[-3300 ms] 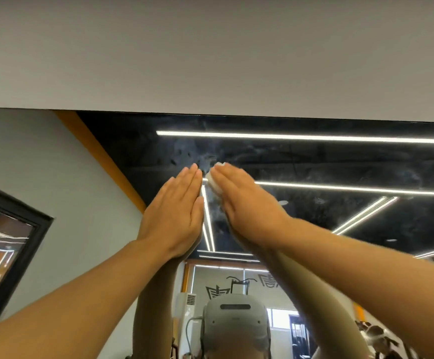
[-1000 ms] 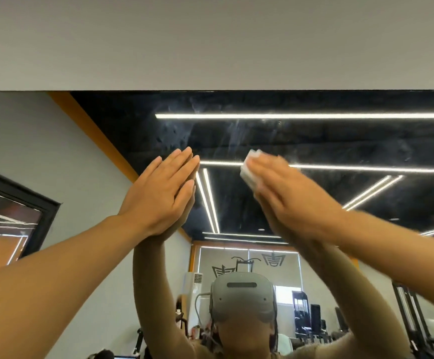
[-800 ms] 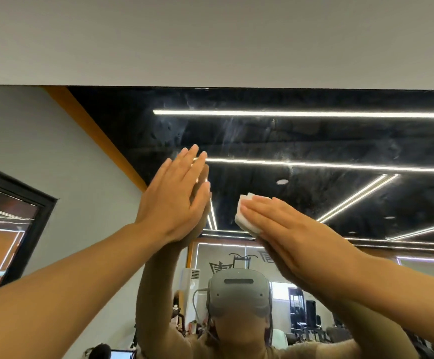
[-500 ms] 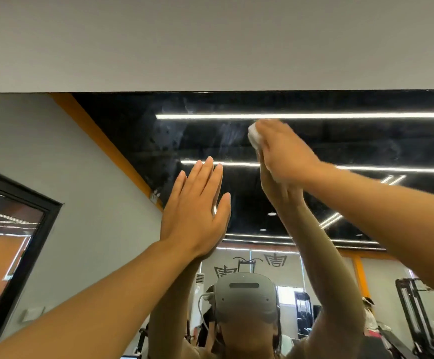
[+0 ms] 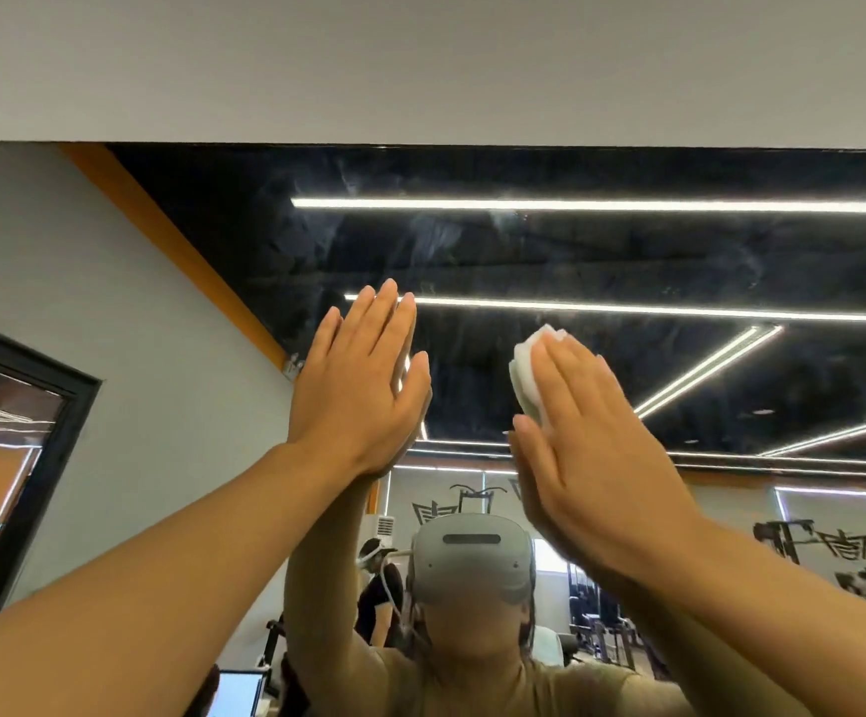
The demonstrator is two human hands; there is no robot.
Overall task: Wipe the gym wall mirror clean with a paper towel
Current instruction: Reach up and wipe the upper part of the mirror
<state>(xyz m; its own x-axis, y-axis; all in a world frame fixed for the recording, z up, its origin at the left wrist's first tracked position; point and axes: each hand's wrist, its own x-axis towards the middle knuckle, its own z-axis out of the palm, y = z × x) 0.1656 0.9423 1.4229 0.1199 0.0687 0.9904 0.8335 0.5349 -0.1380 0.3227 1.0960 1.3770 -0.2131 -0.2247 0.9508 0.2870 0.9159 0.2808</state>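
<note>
Since half a second ago the right hand [image 5: 593, 458] has dropped from just under the upper light strip to mid-frame right of centre, and the left hand [image 5: 363, 390] has risen slightly. Right fingers lie straight and close together, pressing a folded white paper towel [image 5: 529, 372] flat against the mirror [image 5: 627, 256]; the towel shows past the fingertips and along the thumb side. Left fingers are straight and together, the palm laid flat on the glass just left of centre, apart from the towel. Across the upper frame the mirror's top edge meets a plain grey wall [image 5: 420, 64]. Between that edge and the hands runs a wide band of glass with hazy smears. Glass also runs on to the right frame edge. At far left a dark-framed panel [image 5: 32, 458] shows in reflection. At bottom centre, a grey headset [image 5: 472, 556] is reflected.
</note>
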